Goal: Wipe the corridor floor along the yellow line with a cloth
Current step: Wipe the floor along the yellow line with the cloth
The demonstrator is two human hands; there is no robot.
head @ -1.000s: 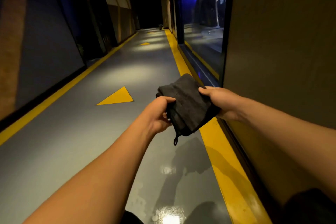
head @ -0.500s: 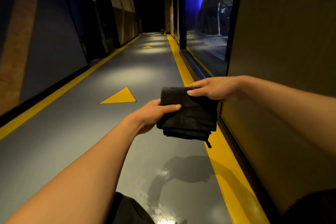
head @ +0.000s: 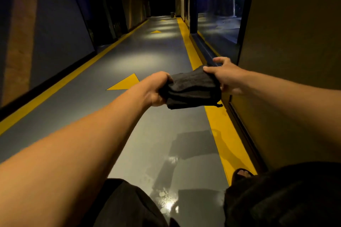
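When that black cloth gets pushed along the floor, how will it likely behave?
The black cloth is probably floppy: it sags, folded, between the left hand and right hand. Likely light. It may bunch when pushed, and glide easily over the glossy floor.

The cloth [head: 191, 88] hides the fingertips of both hands.

A long, dim corridor runs toward the dark upper middle of the frame. Its grey floor [head: 151, 57] is glossy, with pale pools of light and a bright glare spot at the bottom centre. 2 yellow triangles [head: 127, 83] are painted along the middle, 1 near and 1 far. A yellow stripe [head: 60, 83] borders the blue-grey left wall [head: 55, 29]. At upper right a glass panel [head: 221, 5] glows blue, beside a brown wall [head: 295, 42].
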